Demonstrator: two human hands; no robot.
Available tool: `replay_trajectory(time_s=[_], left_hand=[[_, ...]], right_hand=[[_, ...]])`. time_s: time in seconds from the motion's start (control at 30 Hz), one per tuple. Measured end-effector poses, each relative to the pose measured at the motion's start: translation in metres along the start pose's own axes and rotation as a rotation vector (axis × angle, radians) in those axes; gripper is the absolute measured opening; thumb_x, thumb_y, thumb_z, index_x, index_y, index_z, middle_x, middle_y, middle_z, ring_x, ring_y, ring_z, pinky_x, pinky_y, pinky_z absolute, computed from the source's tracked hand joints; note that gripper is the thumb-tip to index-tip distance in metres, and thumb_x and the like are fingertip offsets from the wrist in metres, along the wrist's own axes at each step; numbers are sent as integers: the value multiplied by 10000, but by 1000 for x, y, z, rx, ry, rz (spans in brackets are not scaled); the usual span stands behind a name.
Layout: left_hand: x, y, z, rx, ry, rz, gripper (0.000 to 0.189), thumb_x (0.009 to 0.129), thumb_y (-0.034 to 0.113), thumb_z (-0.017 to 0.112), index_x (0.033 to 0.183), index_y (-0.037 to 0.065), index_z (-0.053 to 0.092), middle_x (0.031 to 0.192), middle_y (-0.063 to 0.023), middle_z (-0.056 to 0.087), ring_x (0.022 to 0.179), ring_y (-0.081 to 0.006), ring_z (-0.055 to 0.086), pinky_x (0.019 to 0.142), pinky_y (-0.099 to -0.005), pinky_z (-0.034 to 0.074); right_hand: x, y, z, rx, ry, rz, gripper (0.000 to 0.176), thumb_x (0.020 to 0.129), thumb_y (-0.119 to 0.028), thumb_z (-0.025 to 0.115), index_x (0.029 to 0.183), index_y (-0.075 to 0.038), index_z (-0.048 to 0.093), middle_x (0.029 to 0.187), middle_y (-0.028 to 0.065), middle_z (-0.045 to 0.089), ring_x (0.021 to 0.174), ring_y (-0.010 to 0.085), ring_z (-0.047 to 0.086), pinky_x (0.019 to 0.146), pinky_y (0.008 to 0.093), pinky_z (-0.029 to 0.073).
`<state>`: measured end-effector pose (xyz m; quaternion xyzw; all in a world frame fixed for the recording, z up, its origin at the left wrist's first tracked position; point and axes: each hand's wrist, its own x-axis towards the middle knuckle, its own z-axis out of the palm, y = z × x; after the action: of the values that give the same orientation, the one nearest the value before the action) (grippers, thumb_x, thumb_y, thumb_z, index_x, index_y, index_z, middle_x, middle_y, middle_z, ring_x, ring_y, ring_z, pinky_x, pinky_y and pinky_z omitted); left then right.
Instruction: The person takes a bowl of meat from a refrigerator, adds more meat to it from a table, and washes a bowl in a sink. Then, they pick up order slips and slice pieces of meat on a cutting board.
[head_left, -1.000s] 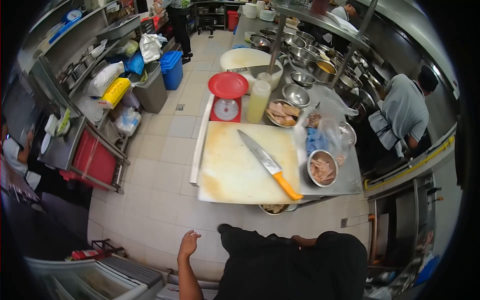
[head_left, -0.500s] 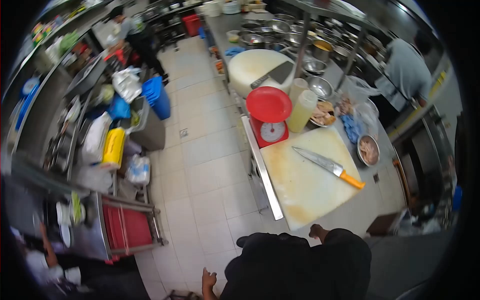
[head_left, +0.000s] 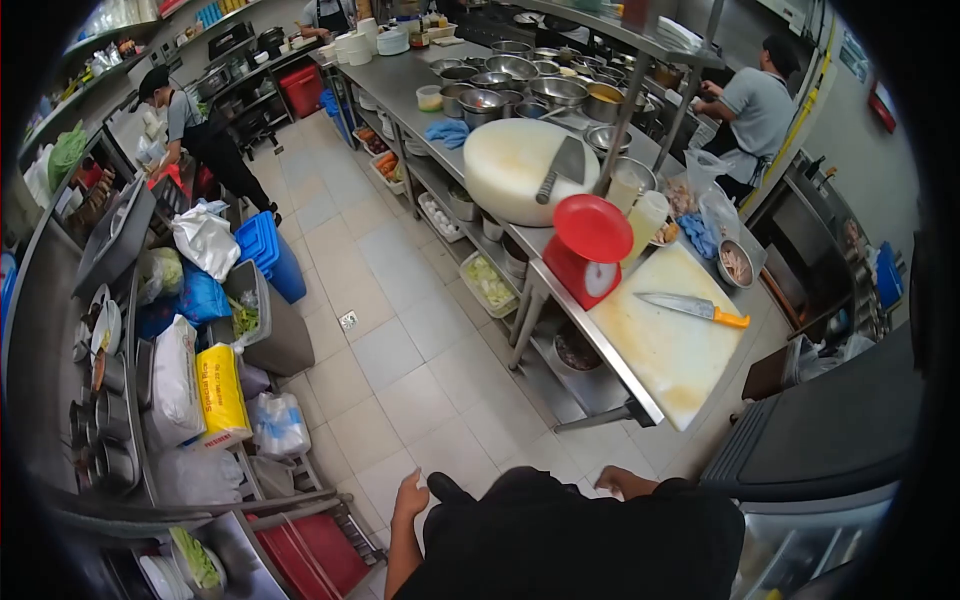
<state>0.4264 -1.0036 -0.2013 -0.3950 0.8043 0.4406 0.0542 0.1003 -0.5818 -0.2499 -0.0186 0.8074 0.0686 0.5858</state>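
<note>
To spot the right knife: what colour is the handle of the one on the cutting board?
Orange handle; head view shows it best.

Orange-handled knife (head_left: 692,309), flat on stained cutting board (head_left: 675,372)

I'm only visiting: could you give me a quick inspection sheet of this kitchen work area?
Surface: steel table with a stained white cutting board.
Job's things: orange-handled knife lies flat on the board, untouched; red scale beside the board.
Clutter: round chopping block with a cleaver, metal bowls, squeeze bottles.
Hands: left hand open, empty; right hand at the waist, fingers not clear.
Cables: nothing seen.
Surroundings: tiled floor, sacks by the shelves, co-workers at far counters.
</note>
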Motion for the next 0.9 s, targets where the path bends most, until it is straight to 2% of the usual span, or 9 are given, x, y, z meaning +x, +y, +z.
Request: replay_trajectory(time_s=[0.07, 0.2, 0.33, 0.5, 0.57, 0.67, 0.7, 0.8, 0.9], left_hand=[[30, 12, -39, -75, -58, -54, 709, 776, 149, 574, 1417, 0, 310, 1336, -279, 458, 1243, -378, 459, 1057, -366, 350], [87, 0, -96, 111, -186, -29, 895, 783, 191, 628, 1465, -12, 85, 1311, -330, 448, 1231, -400, 463, 1032, -388, 375], [136, 16, -154, 72, -123, -46, 854, 823, 244, 629, 1479, 50, 117, 1243, -294, 527, 1138, -366, 552, 973, -392, 425], [234, -3, -192, -70, -144, -82, 439, 919, 273, 444, 1271, 23, 526, 1077, -286, 610, 1040, -400, 590, 916, -420, 454], [265, 2, -213, 403, -158, 289, 389, 929, 240, 355, 1001, 6, 658, 951, -252, 646, 978, -389, 604, 868, -446, 464], [320, 18, -241, 595, -376, 191, 336, 897, 197, 369, 930, 6, 643, 918, -242, 649, 930, -416, 597, 838, -464, 464], [345, 20, -248, 340, -379, 41, 352, 861, 214, 439, 1098, 24, 619, 1010, -251, 637, 961, -421, 596, 866, -443, 465], [417, 9, -262, 114, -105, -107, 776, 757, 198, 612, 1434, 16, 278, 1236, -276, 537, 1126, -392, 549, 954, -396, 438], [488, 61, -295, -146, 27, -115, 821, 777, 155, 592, 1456, -13, 164, 1229, -297, 530, 1128, -385, 550, 924, -382, 459]], right_hand=[[75, -47, 7, -1062, 166, -1014, 488, 763, -285, 700, 1160, -17, 604, 932, 139, 674, 816, 265, 668, 607, 404, 549], [50, -180, -18, 455, 162, -480, 437, 744, -283, 700, 1088, -32, 605, 850, 116, 645, 845, 242, 650, 725, 361, 537], [-74, -309, -98, 354, 738, -892, 270, 739, -222, 693, 907, -27, 610, 748, 104, 617, 687, 213, 598, 651, 336, 494], [-121, -467, -218, 500, 739, -1023, 177, 754, -143, 658, 874, -21, 612, 727, 100, 606, 664, 225, 583, 619, 355, 463], [-135, -529, -265, 363, 726, -1176, 167, 773, -118, 647, 908, -22, 624, 766, 117, 615, 699, 256, 590, 645, 367, 465], [-174, -602, -339, 133, 695, -1288, 202, 802, -136, 661, 967, -22, 641, 862, 161, 639, 784, 316, 604, 701, 385, 473], [-174, -626, -363, 128, 685, -1287, 202, 802, -136, 661, 967, -22, 641, 862, 161, 639, 784, 316, 604, 701, 385, 473], [-176, -688, -438, 74, 619, -1407, 259, 826, -166, 651, 1039, -20, 640, 956, 185, 643, 833, 333, 611, 731, 390, 481], [-219, -716, -520, 133, 637, -1344, 310, 843, -188, 639, 1106, -24, 627, 991, 188, 641, 881, 329, 613, 768, 385, 483]])
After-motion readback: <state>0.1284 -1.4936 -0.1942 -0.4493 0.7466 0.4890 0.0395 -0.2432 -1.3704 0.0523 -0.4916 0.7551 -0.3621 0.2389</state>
